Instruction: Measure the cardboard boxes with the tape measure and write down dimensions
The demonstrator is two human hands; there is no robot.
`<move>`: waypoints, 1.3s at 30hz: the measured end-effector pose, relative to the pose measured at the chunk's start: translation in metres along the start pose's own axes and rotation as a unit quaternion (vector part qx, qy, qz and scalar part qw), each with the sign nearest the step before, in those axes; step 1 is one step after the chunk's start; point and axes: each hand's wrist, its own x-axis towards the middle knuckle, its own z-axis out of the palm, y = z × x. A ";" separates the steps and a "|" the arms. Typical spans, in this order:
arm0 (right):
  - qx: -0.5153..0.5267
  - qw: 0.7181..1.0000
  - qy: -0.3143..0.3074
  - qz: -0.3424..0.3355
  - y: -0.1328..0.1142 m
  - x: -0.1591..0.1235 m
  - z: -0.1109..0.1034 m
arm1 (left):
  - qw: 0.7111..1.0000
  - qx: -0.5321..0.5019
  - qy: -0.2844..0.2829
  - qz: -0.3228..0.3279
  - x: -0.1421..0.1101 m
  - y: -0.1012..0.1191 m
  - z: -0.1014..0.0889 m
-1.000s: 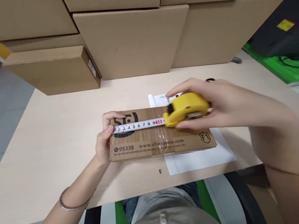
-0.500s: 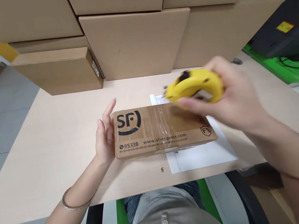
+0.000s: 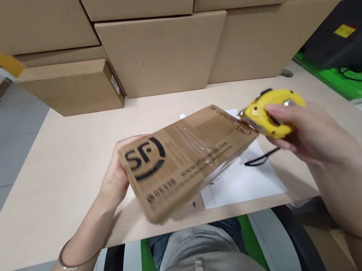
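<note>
A brown cardboard box (image 3: 179, 154) printed "SF" is tilted above the desk, its right end higher in view than its left. Clear tape runs across its middle. My left hand (image 3: 113, 177) grips the box's left end, most of the fingers hidden behind it. In my right hand (image 3: 308, 132) is a yellow tape measure (image 3: 261, 115), thumb over its case. The front of the tape measure is at the box's right corner; whether they touch I cannot tell. A black wrist strap (image 3: 261, 159) dangles below it.
White printed paper (image 3: 245, 187) lies under the box on the pale desk (image 3: 55, 193). Large cardboard boxes (image 3: 164, 55) are stacked along the back, with a flatter box (image 3: 71, 91) at left. A dark machine (image 3: 334, 36) and a green surface (image 3: 328, 83) stand at right.
My left hand has taken hold of the box and tilted it, its left end coming toward me. The tape measure has moved right, from above the box to its right end.
</note>
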 end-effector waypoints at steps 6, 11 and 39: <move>0.006 0.991 -0.110 -0.079 -0.001 0.071 0.044 | 0.942 0.255 -0.069 0.208 -0.019 0.017 0.040; -0.044 0.981 -0.177 -0.071 0.003 0.084 0.064 | 0.933 0.287 0.003 0.217 -0.048 0.003 0.057; -0.349 0.862 -0.190 -0.315 -0.019 0.061 0.023 | 0.972 -0.215 0.079 -0.051 0.074 -0.052 0.059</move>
